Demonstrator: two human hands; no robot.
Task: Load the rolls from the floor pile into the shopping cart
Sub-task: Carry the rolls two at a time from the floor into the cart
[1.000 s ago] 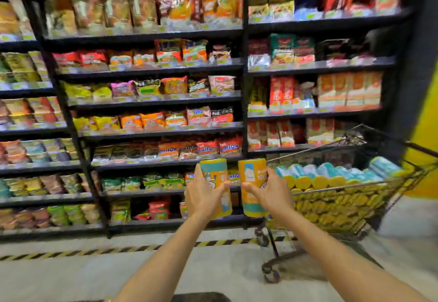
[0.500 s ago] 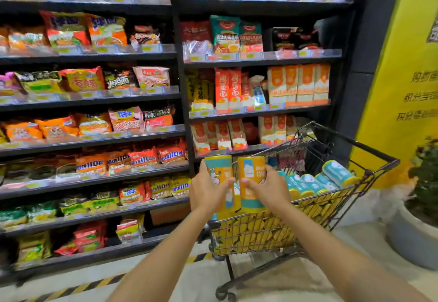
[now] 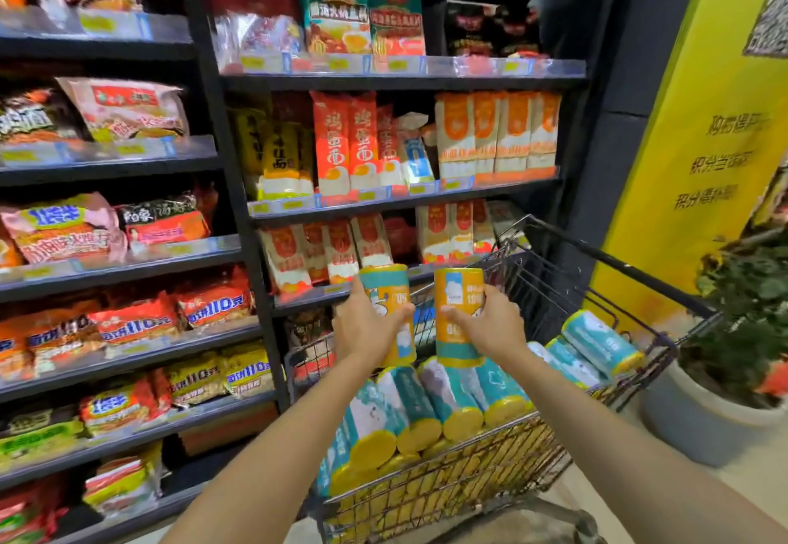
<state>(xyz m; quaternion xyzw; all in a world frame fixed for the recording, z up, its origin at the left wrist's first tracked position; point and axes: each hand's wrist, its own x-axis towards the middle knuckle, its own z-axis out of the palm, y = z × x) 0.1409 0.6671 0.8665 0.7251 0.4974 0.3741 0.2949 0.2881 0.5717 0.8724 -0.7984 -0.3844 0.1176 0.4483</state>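
Both rolls upright, one per hand: left hand (image 3: 362, 330) wraps the left roll (image 3: 383, 287), right hand (image 3: 494, 326) wraps the right roll (image 3: 458, 309). A second ago both were held before the shelves (image 3: 128, 253), left of the shopping cart (image 3: 469, 479). Now they sit at centre frame, above the stacked rolls (image 3: 430, 402) (not touching them). Judged ready to lower in. Floor pile out of view.

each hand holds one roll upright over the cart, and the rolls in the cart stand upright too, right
No: in the head view the loaded rolls lie on their sides in the shopping cart. The roll in the left hand and the roll in the right hand are upright over it.
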